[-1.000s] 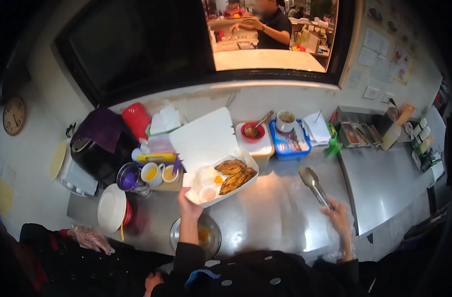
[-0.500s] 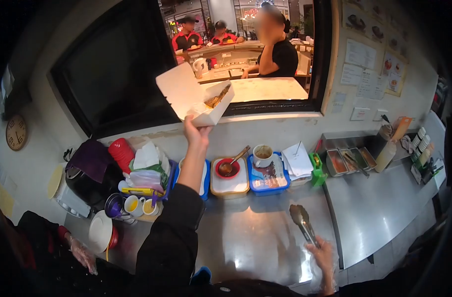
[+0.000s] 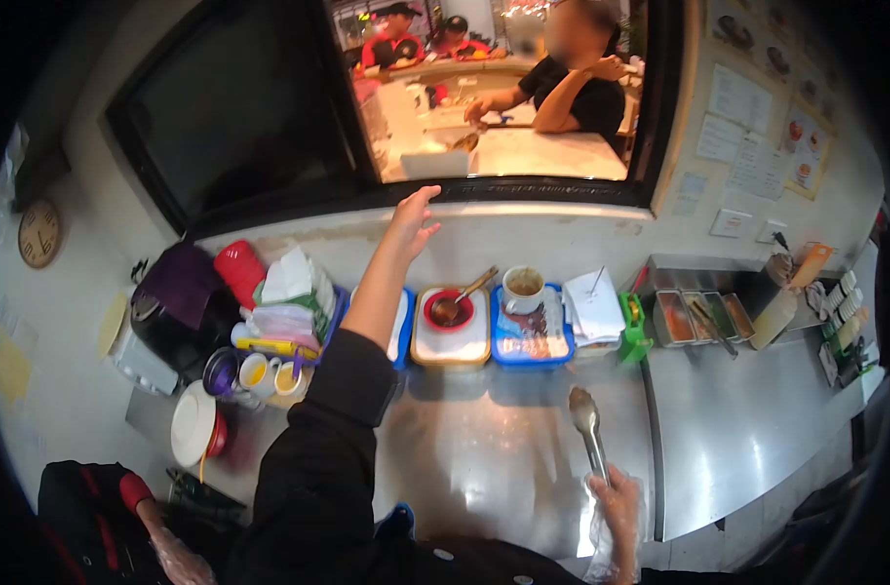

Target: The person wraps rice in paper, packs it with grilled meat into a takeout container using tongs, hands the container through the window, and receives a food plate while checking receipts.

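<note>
My left hand (image 3: pixel 413 219) reaches up to the serving window with nothing in it, its fingers apart. Just beyond the fingertips, on the pale counter outside the window, sits a white takeaway box (image 3: pixel 435 164) with its lid up; some brown food shows at its edge. Low on the right, my right hand (image 3: pixel 616 495), in a clear plastic glove, grips metal tongs (image 3: pixel 588 426). The tongs point up and away, over the steel worktop (image 3: pixel 494 439).
Along the wall stand a red bowl with a ladle (image 3: pixel 448 311), a white mug (image 3: pixel 521 291), papers on a spike (image 3: pixel 593 307) and sauce trays (image 3: pixel 703 317). A co-worker's gloved hand (image 3: pixel 182 561) is at lower left. A person in black (image 3: pixel 591 102) leans on the outer counter.
The takeaway box has gone from my left hand onto the counter past the window, and the hand has opened. The person outside has lowered one arm toward the counter. My right hand keeps the tongs.
</note>
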A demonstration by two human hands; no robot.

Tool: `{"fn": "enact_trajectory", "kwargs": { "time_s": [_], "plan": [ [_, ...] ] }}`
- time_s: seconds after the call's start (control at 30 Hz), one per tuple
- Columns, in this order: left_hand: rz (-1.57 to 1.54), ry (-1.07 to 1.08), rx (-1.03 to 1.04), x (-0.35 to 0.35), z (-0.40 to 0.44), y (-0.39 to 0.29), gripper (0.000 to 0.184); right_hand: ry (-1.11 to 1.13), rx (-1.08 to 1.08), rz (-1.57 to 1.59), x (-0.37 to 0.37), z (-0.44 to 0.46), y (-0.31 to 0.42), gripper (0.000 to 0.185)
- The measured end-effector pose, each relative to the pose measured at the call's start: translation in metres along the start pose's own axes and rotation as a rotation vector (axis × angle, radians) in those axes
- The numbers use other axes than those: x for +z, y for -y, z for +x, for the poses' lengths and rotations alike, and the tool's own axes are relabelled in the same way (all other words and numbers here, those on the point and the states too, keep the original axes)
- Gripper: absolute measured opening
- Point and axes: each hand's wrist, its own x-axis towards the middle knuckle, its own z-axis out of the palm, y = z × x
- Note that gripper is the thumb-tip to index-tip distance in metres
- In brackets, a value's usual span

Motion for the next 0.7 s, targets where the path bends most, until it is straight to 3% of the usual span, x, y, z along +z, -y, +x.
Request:
{"fn": "enact_trajectory", "kwargs": {
  "time_s": [0.03, 0.07, 0.13, 0.27, 0.33, 0.4, 0.47, 0.53, 0.67, 0.7],
  "plan": [
    [0.047, 0.063, 0.036, -0.019, -0.027, 0.003, 0.053, 0.062, 0.146, 0.107, 0.003, 0.0, 0.008, 0.026],
    [0.044, 0.031, 0.017, -0.039, -0.057, 0.007, 0.053, 0.14, 0.184, 0.313, 0.007, -0.003, 0.011, 0.026],
    [0.291, 0.027, 0.058, -0.078, -0.133, 0.009, 0.043, 0.247, 0.219, 0.403, 0.015, -0.007, 0.009, 0.03],
    [1.16, -0.38, 0.323, -0.205, -0.275, 0.049, 0.032, 0.526, 0.308, 0.539, 0.041, -0.013, 0.001, 0.037],
    [1.353, -0.663, 0.107, -0.256, -0.359, 0.067, 0.029, 0.623, 0.319, 0.591, 0.057, -0.013, 0.009, 0.036],
    [1.553, -0.69, -0.126, -0.32, -0.44, 0.103, 0.03, 0.719, 0.304, 0.532, 0.074, -0.012, 0.018, 0.036],
    [1.44, -0.75, -0.444, -0.34, -0.507, 0.133, 0.029, 0.845, 0.299, 0.434, 0.087, -0.009, 0.026, 0.035],
    [1.304, -0.812, -0.547, -0.335, -0.553, 0.16, 0.03, 0.887, 0.313, 0.292, 0.104, -0.007, 0.031, 0.034],
    [1.204, -0.82, -0.559, -0.323, -0.589, 0.195, 0.033, 1.031, 0.224, 0.022, 0.14, -0.014, 0.06, 0.035],
    [0.988, -0.837, -0.763, -0.319, -0.59, 0.2, 0.032, 1.106, 0.145, -0.053, 0.147, -0.02, 0.071, 0.034]
  ]
}}
